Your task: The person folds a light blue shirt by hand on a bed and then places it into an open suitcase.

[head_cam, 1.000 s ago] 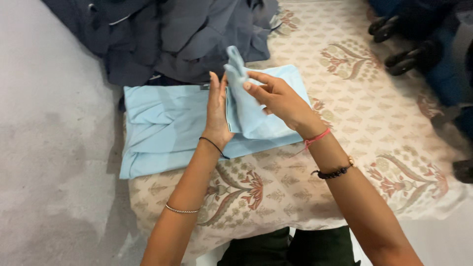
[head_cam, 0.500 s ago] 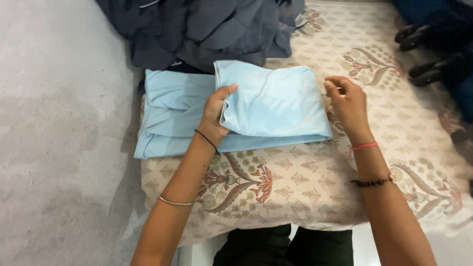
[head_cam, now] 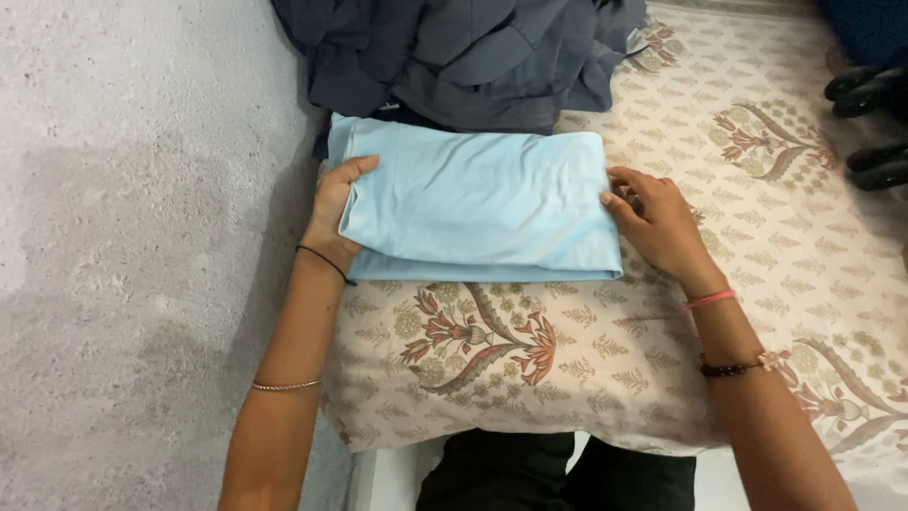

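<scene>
Folded light blue cloth (head_cam: 478, 203), soft and smooth, forms a flat rectangle lying on a cream floral-printed sheet (head_cam: 586, 350). Its left edge is gripped by the left hand (head_cam: 336, 210), thumb curled over the top layer and fingers hidden beneath. Its right edge is touched by the fingertips of the right hand (head_cam: 657, 222), which is loosely curled and holds nothing. One heap of dark grey-blue garments (head_cam: 463, 52) is piled just behind. Rough grey floor (head_cam: 132, 237) is seen alongside.
</scene>
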